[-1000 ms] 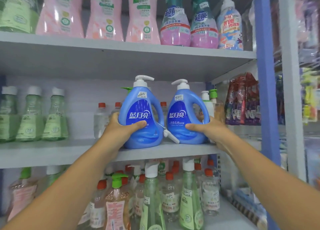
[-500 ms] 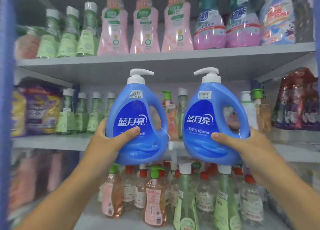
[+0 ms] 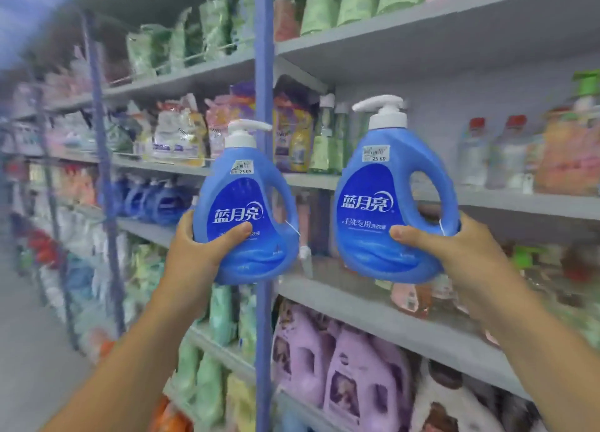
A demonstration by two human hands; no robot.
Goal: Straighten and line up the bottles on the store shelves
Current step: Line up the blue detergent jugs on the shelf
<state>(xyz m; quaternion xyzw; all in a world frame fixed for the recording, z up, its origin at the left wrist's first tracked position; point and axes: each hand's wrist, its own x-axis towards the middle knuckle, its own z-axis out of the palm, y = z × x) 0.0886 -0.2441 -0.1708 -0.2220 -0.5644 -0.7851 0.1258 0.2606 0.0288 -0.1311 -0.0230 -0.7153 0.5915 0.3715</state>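
Two blue detergent bottles held up in front of the store shelves, one per hand.

Left hand wrapped around the lower body of the left blue bottle, thumb across the front label. Right hand gripping the right blue bottle the same way, low on its handle side. Both bottles upright, white pump tops pointing right, price stickers near the necks, well apart from each other, clear of any shelf board. A blue upright post stands behind the left bottle. More blue bottles sit on a shelf further left. Purple jugs on the shelf below; background blurred.
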